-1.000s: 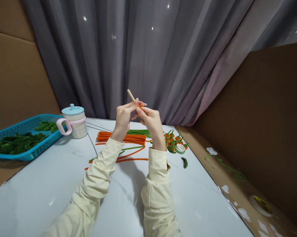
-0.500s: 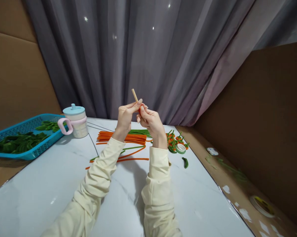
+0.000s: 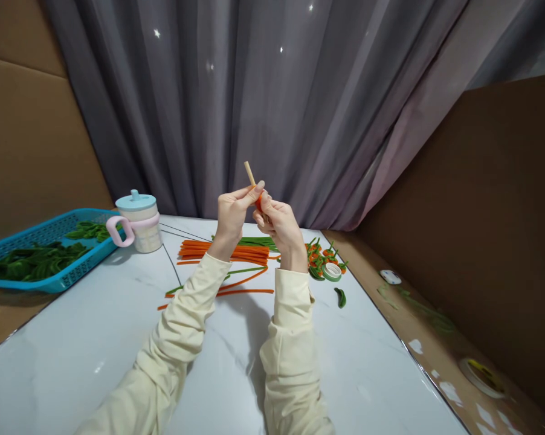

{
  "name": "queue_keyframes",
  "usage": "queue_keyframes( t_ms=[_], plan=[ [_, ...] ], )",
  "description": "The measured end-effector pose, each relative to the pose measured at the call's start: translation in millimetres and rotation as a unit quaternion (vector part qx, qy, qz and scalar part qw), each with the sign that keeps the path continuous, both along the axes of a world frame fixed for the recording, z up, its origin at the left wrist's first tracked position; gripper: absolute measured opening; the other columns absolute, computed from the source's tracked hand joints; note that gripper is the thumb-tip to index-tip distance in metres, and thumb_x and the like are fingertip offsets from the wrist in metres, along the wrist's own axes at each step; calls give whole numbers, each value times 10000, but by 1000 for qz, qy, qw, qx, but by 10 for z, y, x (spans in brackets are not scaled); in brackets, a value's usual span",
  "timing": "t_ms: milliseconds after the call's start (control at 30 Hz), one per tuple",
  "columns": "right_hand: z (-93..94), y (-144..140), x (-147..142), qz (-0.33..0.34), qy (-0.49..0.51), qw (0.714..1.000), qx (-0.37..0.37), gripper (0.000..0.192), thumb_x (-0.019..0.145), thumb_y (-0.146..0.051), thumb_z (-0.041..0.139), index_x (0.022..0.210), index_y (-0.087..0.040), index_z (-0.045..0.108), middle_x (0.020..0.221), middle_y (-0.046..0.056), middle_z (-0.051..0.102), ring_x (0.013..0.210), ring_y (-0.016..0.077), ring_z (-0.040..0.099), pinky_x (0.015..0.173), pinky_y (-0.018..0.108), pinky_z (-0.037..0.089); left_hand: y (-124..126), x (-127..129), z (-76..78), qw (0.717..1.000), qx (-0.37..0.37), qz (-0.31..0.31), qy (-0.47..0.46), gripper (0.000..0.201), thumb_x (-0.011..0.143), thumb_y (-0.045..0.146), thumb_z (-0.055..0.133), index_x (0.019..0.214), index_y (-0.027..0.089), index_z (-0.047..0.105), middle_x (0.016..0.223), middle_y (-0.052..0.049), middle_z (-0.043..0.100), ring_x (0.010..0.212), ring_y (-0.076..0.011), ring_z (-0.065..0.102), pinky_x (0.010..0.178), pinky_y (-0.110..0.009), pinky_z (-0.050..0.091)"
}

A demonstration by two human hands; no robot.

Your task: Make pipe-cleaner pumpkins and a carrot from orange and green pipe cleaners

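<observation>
Both hands are raised above the white table. My left hand pinches a thin wooden stick that points up and to the left. My right hand meets it at the fingertips and grips a small orange piece wound on the stick's lower part. Below the hands lie a bundle of orange pipe cleaners and some green ones. A pile of small orange and green finished pieces sits to the right, beside a roll of green tape.
A blue tray with green leaf shapes stands at the far left, next to a lidded cup with a pink handle. A single green piece lies near the table's right edge. Brown cardboard with tape scraps runs along the right. A grey curtain hangs behind.
The stick has tilted more upright and risen slightly. My fingers have shifted around the orange piece, which shows more now.
</observation>
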State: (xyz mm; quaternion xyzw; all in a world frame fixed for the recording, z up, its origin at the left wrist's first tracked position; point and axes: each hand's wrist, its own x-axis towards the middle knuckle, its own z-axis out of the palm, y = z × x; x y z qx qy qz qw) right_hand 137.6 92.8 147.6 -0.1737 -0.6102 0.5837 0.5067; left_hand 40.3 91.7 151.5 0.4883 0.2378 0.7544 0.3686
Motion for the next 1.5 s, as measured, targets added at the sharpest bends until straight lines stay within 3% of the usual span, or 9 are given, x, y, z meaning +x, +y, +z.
queue_keyframes(
  t_ms=[500,767,867,1033,1133,1233,1367,1500],
  plan=[
    [-27,15,-34,-5,9,1000,22,515,679,-634,652,572,-149,515,445,-58,458,321,-1,193,321,176,109,-26,-31,34,998,-9,-59,-10,211,673,350,745,619,148,716,593,-23,678,645,-149,649,655,-235,484],
    [8,-6,-115,-31,26,999,8,514,733,-595,631,520,-147,495,383,-88,344,315,0,172,318,176,112,-38,-7,44,998,-22,-53,-8,227,693,358,715,643,137,713,735,-66,723,488,-97,575,501,-217,425],
    [6,12,-112,-11,33,999,12,471,737,-569,644,582,-151,492,399,-82,406,303,-6,184,315,173,106,-3,-41,20,999,-16,-48,17,222,713,347,693,678,131,731,764,-81,728,518,-107,585,480,-212,410],
    [-9,54,-156,-32,46,998,13,443,710,-506,697,840,-208,396,480,-74,575,291,14,296,326,149,200,35,-77,7,999,-25,-21,14,237,686,356,700,693,121,724,748,-73,719,433,-90,532,318,-188,281],
    [-27,76,-175,-73,51,996,27,484,716,-483,696,828,-236,295,465,-90,571,324,43,396,350,148,253,44,-64,2,1000,-29,-11,-6,246,656,362,718,668,117,706,662,-49,693,384,-85,505,293,-184,304],
    [-42,75,-140,-72,35,996,30,485,728,-448,690,825,-245,260,481,-99,573,345,53,421,363,151,258,45,-55,-5,999,-34,-10,-9,261,653,380,725,662,120,696,637,-42,676,415,-99,536,305,-180,343],
    [-50,53,-47,-42,-5,998,52,458,717,-306,703,831,-244,264,555,-85,616,390,51,452,389,146,281,28,-60,4,999,-44,-8,-12,279,673,401,730,661,125,691,618,-40,664,428,-88,535,314,-159,322],
    [-67,76,-27,-66,-30,995,64,346,748,-226,644,821,-234,307,512,-108,576,415,57,485,400,142,310,19,-63,13,998,-47,-6,-28,278,692,389,734,661,117,683,624,-51,667,467,-99,562,331,-156,315]
  ],
)
